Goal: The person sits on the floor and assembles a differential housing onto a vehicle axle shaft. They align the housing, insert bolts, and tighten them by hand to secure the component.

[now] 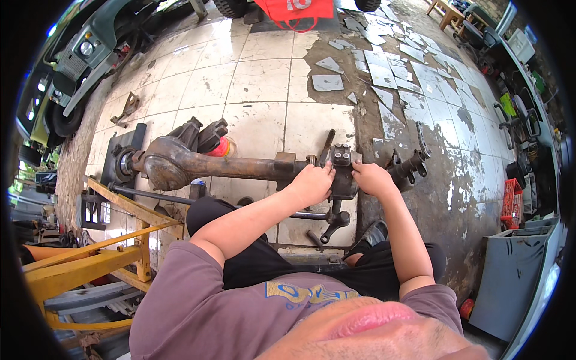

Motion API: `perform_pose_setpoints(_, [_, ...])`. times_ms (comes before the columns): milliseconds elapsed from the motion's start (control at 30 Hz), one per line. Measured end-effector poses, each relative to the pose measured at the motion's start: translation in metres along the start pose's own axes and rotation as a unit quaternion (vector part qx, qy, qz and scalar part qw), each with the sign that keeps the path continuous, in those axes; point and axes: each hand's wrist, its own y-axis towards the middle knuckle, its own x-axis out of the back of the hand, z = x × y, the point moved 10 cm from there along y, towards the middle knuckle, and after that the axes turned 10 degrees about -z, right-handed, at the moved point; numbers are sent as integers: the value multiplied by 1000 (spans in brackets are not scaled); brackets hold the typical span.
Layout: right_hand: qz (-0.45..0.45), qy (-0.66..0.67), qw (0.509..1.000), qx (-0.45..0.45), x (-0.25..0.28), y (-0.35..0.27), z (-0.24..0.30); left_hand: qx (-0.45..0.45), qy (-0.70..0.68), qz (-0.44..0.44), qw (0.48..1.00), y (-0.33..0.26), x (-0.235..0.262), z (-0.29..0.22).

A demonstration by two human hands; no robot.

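Note:
A heavy, rusty vehicle axle (222,167) lies across in front of me, its round differential bulge at the left. At its right end stands the steering knuckle (343,180), a dark block topped by a small cap with several bolt heads (341,155). My left hand (313,182) is closed against the knuckle's left side, fingertips close to the cap. From the right, my right hand (371,179) has its fingers curled against the knuckle's other side. Whether a small part sits under my fingers is hidden. A steering rod with a joint end (336,222) runs below the knuckle.
A yellow metal frame (84,273) stands at the left, near a parked vehicle (84,51). Broken tiles (384,72) cover the floor at the far right. A grey cabinet (510,282) and red crate (512,201) line the right side. A red bag (297,11) lies ahead.

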Motion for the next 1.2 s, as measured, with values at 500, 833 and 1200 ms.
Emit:
perform_pose_setpoints(500, [-3, -1, 1000, -28, 2, -5, 0, 7, -9, 2, 1000, 1, 2, 0])
perform_pose_setpoints(833, [-90, 124, 983, -96, -26, 18, -70, -5, 13, 4, 1000, 7, 5, 2])
perform_pose_setpoints(1200, [-198, 172, 965, -34, 23, -12, -28, -4, 22, -11, 1000, -3, 1, 0])
